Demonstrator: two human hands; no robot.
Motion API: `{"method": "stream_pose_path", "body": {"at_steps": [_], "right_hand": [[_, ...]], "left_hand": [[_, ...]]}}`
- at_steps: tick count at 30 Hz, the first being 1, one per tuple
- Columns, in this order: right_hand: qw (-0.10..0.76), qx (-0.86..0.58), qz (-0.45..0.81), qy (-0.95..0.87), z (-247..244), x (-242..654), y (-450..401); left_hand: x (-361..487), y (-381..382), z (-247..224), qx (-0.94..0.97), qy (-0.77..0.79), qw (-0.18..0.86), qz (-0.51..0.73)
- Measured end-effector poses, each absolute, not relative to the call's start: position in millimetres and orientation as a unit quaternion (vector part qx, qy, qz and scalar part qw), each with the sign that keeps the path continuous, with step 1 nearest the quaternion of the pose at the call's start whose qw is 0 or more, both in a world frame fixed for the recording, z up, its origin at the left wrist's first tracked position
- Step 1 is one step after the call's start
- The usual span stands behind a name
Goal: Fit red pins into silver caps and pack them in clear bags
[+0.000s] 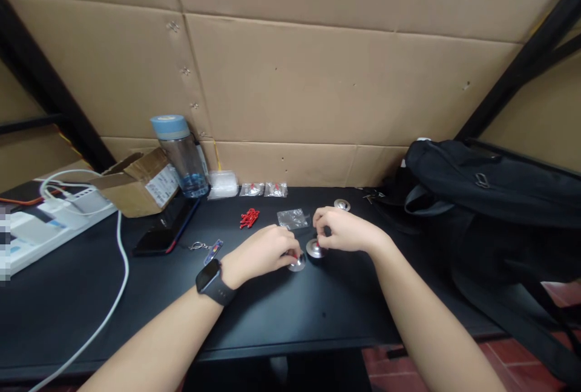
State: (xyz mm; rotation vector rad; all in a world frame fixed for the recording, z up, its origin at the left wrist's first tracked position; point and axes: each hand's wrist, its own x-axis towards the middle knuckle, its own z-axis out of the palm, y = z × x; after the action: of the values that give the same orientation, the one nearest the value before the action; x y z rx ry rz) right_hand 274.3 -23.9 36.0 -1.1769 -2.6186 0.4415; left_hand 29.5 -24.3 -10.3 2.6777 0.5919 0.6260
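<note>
My left hand, with a black watch on its wrist, pinches a small red piece at the top of a silver finger cymbal. Close beside it, my right hand has its fingertips closed on the red piece of a second finger cymbal. Both shiny discs are at the dark tabletop; my fingers partly cover them. Behind my right hand lies another silver disc. A flat clear plastic bag rests just beyond my hands, and a small heap of red cords is to its left.
Two bagged silver pieces and a stack of clear bags line the back. Leftward are a keychain, phone, water bottle, cardboard box, power strip and white cable. A black backpack fills the right.
</note>
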Motion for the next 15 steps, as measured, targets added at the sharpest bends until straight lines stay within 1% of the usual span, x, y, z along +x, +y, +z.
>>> {"method": "stream_pose_path", "body": {"at_steps": [5, 7, 10, 15], "right_hand": [[0.077, -0.421, 0.154, -0.891, 34, 275, -23], [0.075, -0.439, 0.160, -0.881, 35, 275, -24], [0.078, -0.446, 0.189, -0.871, 35, 277, -24], [0.050, -0.462, 0.205, -0.862, 27, 280, -20]], "left_hand": [[29, -24, -9, 0.949, 0.219, 0.122, 0.190], [29, -24, -7, 0.949, 0.230, 0.105, 0.187], [27, -24, -3, 0.943, 0.251, 0.088, 0.200], [24, -23, 2, 0.933, 0.261, 0.075, 0.235]]}}
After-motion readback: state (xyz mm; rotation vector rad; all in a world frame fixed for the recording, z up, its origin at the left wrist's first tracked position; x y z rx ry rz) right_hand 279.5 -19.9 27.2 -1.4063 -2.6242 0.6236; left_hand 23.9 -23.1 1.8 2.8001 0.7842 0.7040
